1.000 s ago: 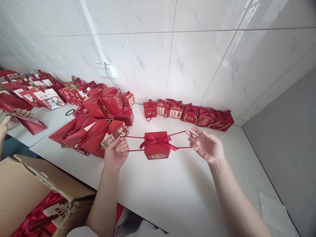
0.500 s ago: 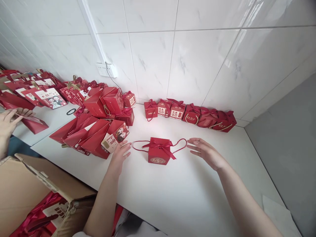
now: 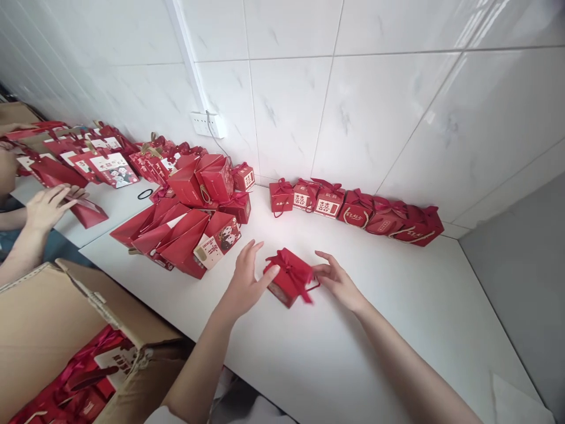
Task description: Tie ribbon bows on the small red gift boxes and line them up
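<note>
Our left grip (image 3: 245, 287) is spread loose; whether our right grip (image 3: 341, 285) grasps the cord (image 3: 315, 287), we can't make out. A snagged finger could tip the red box (image 3: 286, 287).

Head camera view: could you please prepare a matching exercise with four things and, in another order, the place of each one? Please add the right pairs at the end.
Things
1. Ribbon-tied red gift box
2. White power strip
3. Open cardboard box
4. Row of red gift boxes

Places
A. Lower left corner of the picture
B. Standing along the foot of the tiled wall
C. Between the left hand and the right hand
D. Up on the tiled wall, above the tabletop

Right pairs: 1-C, 2-D, 3-A, 4-B
</note>
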`<act>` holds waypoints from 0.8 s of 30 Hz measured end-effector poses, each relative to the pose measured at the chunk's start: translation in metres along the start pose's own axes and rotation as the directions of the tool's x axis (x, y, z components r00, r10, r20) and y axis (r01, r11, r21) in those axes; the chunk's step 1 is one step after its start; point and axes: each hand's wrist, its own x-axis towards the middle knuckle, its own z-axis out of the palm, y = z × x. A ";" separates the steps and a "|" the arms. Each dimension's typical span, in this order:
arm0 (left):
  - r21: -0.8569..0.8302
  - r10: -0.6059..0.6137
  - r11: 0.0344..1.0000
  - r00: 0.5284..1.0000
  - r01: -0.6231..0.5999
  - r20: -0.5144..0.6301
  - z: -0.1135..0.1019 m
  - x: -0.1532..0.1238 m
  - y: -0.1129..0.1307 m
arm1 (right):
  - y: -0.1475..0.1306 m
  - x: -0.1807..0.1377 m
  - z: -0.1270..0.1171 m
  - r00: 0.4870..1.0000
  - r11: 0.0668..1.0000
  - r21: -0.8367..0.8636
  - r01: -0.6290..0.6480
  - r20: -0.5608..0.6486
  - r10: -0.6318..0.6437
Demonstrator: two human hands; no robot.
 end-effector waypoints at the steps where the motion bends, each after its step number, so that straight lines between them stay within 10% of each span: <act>1: 0.000 -0.002 1.000 0.999 0.002 -0.033 -0.005 0.000 -0.002 | 0.004 -0.002 -0.002 1.000 0.999 0.028 -0.020 -0.021 0.020; 9: -0.091 -0.087 0.993 0.993 0.080 -0.080 -0.032 0.003 0.015 | 0.029 -0.007 -0.024 0.983 0.991 0.125 -0.052 -0.169 0.073; 16: 0.415 -0.128 0.905 0.991 0.098 0.045 0.046 -0.010 0.040 | 0.031 -0.010 -0.026 0.989 0.992 0.119 -0.033 -0.137 0.049; 20: 0.516 0.072 0.839 0.975 -0.174 0.212 0.064 -0.002 0.033 | 0.032 -0.012 -0.021 0.993 0.999 0.044 -0.023 -0.116 0.028; 24: 0.392 0.262 0.793 0.842 -0.466 0.472 0.050 0.001 0.030 | 0.032 -0.012 -0.021 0.997 1.000 0.004 -0.023 -0.077 0.023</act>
